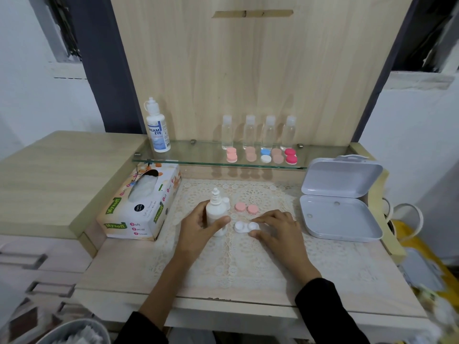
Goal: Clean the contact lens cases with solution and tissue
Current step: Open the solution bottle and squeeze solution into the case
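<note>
Head view: left hand wrapped round small white squeeze bottle; right hand fingers pinching white twin-cup lens case. Pink caps at 12 o'clock. Tissue box untouched; cleaning just begun, wiping left.

Tissue box left of mat, open box right, shelf behind.

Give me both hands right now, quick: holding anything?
Left hand: closed around the small white solution bottle, upright on the lace mat.
Right hand: fingertips pinching the white contact lens case on the mat, not lifted.
</note>
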Motion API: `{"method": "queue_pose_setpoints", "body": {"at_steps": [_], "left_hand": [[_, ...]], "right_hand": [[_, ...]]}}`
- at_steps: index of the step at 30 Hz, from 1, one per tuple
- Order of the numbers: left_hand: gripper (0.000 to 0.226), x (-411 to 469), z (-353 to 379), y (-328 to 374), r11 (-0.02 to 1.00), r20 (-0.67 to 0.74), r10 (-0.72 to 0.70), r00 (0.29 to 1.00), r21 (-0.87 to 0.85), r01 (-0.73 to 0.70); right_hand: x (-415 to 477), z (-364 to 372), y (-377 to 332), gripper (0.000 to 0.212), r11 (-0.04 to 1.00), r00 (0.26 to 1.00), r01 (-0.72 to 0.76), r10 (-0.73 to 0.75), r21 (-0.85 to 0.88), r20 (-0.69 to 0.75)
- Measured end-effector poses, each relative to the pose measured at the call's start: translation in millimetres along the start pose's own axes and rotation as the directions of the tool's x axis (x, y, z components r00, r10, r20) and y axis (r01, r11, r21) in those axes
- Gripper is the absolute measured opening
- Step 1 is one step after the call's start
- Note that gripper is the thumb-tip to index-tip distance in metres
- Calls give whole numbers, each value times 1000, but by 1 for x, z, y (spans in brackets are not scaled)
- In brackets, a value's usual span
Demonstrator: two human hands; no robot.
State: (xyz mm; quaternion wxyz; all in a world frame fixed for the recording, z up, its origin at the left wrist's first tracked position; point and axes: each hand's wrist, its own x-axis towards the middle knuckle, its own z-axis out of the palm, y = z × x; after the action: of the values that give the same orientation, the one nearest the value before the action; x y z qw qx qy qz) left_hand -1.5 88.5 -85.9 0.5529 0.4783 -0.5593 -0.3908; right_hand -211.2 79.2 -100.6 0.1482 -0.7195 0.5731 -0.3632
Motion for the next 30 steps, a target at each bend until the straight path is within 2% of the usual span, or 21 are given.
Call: {"method": "queue_pose_setpoints", "body": {"at_steps": [3,7,10,12,15,18,24,30], "left_hand": [[45,3,-4,7,994,1,15,1000,112,-15],[51,12,-20,19,889,86,43,995,452,-77],[69,19,-35,23,680,207,-54,977,724,-116],[79,21,-40,26,534,271,-126,954,829,-165],[80,25,-42,29,408,340,-170,925,879,-248],[67,29,-41,31,366,370,-153,916,882,-296],[55,33,-38,34,314,407,-164,899,885,-343],[53,37,-39,33,354,404,-215,889,880,-315]], "right_hand": [[-1,1,-1,20,1000,1000,-2,2,-4,0],[-1,0,1,19,1000,1000,2,-2,7,-5],[-2,-1,1,18,1000,1000,13,-13,0,-8],[-2,0,0,17,1000,1000,17,-17,7,-18],[-3,0,-1,17,1000,1000,23,-23,0,-21],[-3,-1,-1,18,1000,1000,26,-27,-11,-17],[-2,-1,0,19,1000,1000,20,-20,-9,-18],[-2,0,-1,19,1000,1000,23,-23,6,-15]]}}
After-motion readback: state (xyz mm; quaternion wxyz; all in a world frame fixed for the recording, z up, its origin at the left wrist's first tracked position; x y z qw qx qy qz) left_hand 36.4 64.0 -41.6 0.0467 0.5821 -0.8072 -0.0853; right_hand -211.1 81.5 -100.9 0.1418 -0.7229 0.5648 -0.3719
